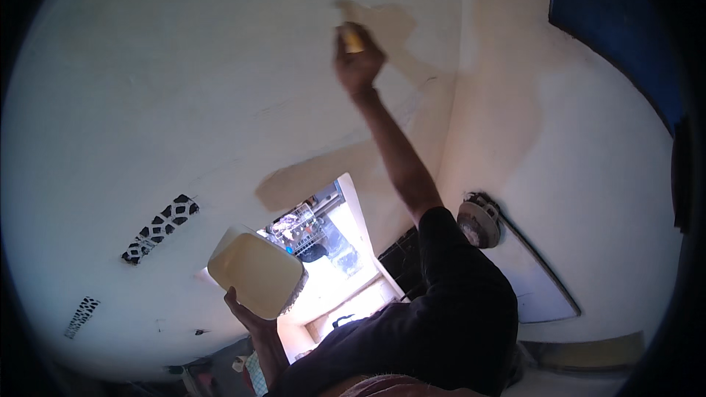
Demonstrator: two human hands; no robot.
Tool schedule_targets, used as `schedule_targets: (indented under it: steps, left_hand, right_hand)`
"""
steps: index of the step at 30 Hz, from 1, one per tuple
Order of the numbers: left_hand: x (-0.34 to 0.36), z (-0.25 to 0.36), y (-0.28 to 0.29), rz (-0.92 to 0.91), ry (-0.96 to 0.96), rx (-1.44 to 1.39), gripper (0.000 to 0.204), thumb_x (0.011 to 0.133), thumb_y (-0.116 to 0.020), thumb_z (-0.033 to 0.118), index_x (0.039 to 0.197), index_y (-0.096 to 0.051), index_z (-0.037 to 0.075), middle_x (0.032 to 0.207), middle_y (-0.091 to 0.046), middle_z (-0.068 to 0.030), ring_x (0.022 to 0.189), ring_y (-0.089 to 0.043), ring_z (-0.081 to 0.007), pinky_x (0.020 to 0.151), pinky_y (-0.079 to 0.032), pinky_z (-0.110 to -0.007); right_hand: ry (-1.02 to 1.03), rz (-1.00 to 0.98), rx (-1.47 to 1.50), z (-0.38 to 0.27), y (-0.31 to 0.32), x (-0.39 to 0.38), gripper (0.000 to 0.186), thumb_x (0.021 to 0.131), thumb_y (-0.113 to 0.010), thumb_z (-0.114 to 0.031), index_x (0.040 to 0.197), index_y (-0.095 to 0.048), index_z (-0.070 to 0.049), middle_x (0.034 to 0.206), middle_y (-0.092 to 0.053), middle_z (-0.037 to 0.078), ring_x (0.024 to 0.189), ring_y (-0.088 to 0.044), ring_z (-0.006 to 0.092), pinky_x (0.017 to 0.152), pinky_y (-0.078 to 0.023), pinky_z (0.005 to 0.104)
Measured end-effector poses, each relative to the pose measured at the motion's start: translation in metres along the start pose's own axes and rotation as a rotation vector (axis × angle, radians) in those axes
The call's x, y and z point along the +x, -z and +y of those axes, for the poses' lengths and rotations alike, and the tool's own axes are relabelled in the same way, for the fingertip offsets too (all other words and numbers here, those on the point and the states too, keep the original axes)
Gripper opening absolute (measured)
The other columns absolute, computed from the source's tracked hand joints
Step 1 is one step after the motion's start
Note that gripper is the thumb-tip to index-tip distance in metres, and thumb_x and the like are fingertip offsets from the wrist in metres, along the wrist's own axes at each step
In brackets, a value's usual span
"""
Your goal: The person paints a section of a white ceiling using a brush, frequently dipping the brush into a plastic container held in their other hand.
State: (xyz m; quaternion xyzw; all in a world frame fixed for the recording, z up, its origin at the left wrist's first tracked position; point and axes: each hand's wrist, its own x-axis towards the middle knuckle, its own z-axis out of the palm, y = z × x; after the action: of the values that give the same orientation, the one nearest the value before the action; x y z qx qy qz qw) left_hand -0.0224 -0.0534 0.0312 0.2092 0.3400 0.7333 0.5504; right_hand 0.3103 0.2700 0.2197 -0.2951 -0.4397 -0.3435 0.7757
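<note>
My right arm reaches high toward the pale wall [243,51]. Closed in my right hand [359,57] is a small tool with a yellow handle [354,42]; motion blurs its working end, so I cannot tell its exact kind. A shadow of hand and tool falls on the wall beside them. Lower down, my left hand [254,321] grips the near edge of a cream rectangular tub [257,273], thumb at the rim. The tub is tilted with its mouth toward me. A pale coating shows inside, and its outer side looks smeared.
Patterned vent openings [160,229] pierce the wall at left. Behind the tub, a bright doorway [342,242] shows a rack of things [298,229]. A fan-like round object [479,222] and a dark-edged white panel [540,279] stand at right. Something blue [625,22] hangs at upper right.
</note>
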Motion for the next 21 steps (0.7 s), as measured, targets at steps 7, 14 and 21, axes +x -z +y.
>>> schedule_targets:
  steps: [7, 14, 21]
  left_hand:
    - [0.000, 0.019, 0.021, -0.018, 0.045, 0.014, 0.054, 0.094, -0.039, 0.045, 0.130, -0.050, 0.006, 0.119, -0.059, -0.0090, 0.108, -0.060, -0.0243, 0.086, -0.052, -0.041]
    - [0.001, 0.042, 0.041, -0.027, 0.111, -0.033, 0.055, 0.093, -0.040, 0.045, 0.131, -0.049, 0.007, 0.120, -0.059, -0.0092, 0.109, -0.059, -0.0248, 0.087, -0.052, -0.042]
    - [0.003, 0.051, 0.066, -0.059, 0.116, -0.004, 0.056, 0.093, -0.041, 0.045, 0.133, -0.047, 0.006, 0.123, -0.057, -0.0098, 0.111, -0.058, -0.0262, 0.090, -0.050, -0.043]
  right_hand:
    - [-0.328, -0.366, 0.868, -0.171, -0.005, -0.014, 0.018, 0.081, -0.076, -0.015, 0.094, -0.066, -0.008, 0.078, -0.070, 0.009, 0.068, -0.069, 0.0188, 0.060, -0.053, 0.0309]
    - [-0.532, -0.213, 0.549, -0.009, -0.007, 0.004, 0.027, 0.090, -0.070, -0.018, 0.071, -0.072, 0.000, 0.066, -0.070, 0.009, 0.061, -0.067, 0.0121, 0.064, -0.054, 0.0272]
    - [-0.416, -0.004, -0.274, 0.068, 0.109, -0.012, 0.037, 0.087, -0.070, -0.030, 0.066, -0.068, 0.000, 0.057, -0.065, 0.011, 0.050, -0.064, 0.0238, 0.053, -0.049, 0.0342]
